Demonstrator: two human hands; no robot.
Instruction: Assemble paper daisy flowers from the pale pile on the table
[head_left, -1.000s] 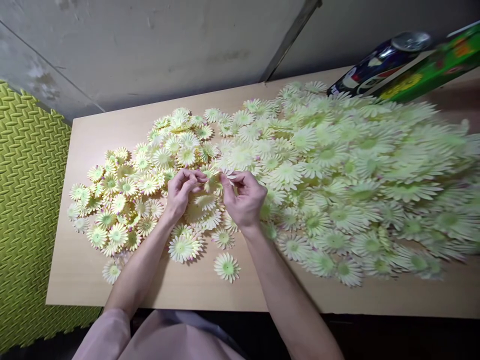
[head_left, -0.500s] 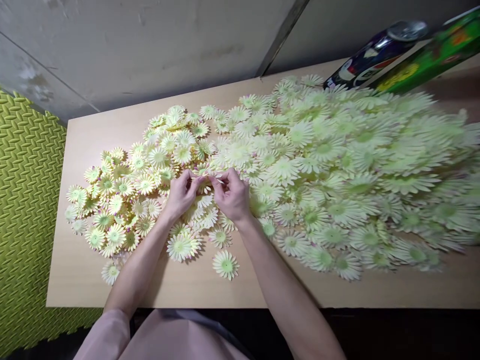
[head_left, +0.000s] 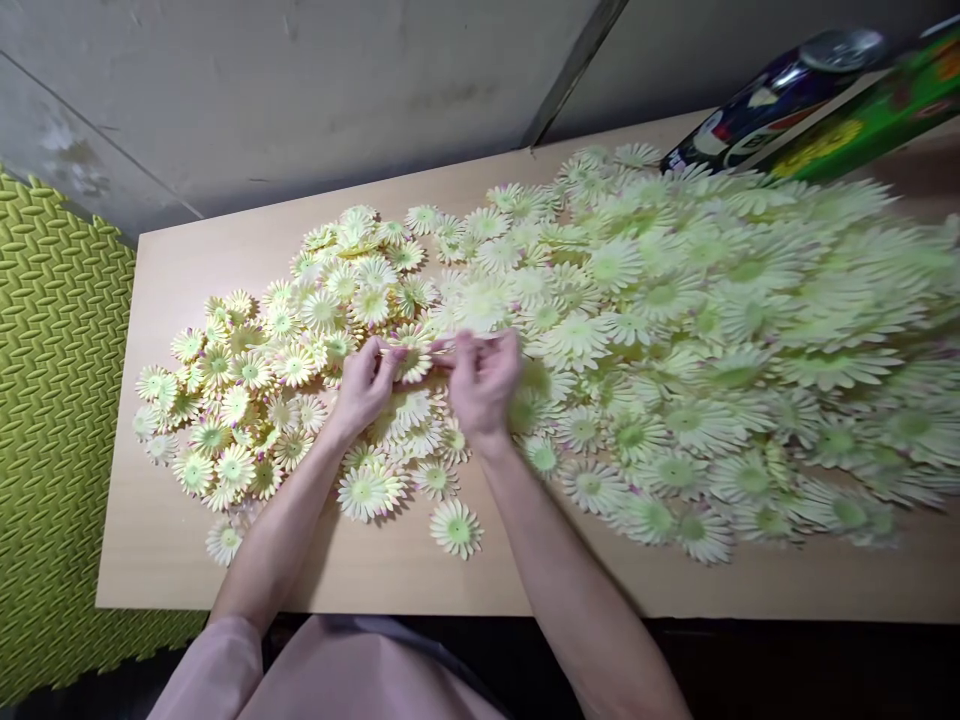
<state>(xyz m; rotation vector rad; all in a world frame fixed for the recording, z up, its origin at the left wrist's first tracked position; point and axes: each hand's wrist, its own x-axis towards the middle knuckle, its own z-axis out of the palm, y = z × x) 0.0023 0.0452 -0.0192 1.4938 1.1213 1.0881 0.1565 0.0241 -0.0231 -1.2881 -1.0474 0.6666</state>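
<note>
My left hand (head_left: 366,384) is closed, thumb and forefinger pinching the edge of a pale artificial flower head (head_left: 411,354) with pink-tipped petals. To its right is my right hand (head_left: 486,388), slightly blurred, its fingers curled and a fingertip pointing left toward that flower. Anything in its grip is too small or hidden to make out. Around both hands lie many flat, cream-yellow flower heads with green centres, in a left heap (head_left: 247,372) and a larger right heap (head_left: 675,370). One single flower head (head_left: 456,530) lies near the table's front edge.
The wooden table (head_left: 165,560) stands against a grey wall (head_left: 315,90). A dark soda bottle or can (head_left: 772,105) and a green printed package (head_left: 862,125) are at the back right. Green foam matting (head_left: 52,430) is on the left.
My right hand has drawn away to the right from my left hand, widening the space between them. My left hand stays nearly still. The view has shifted slightly.
</note>
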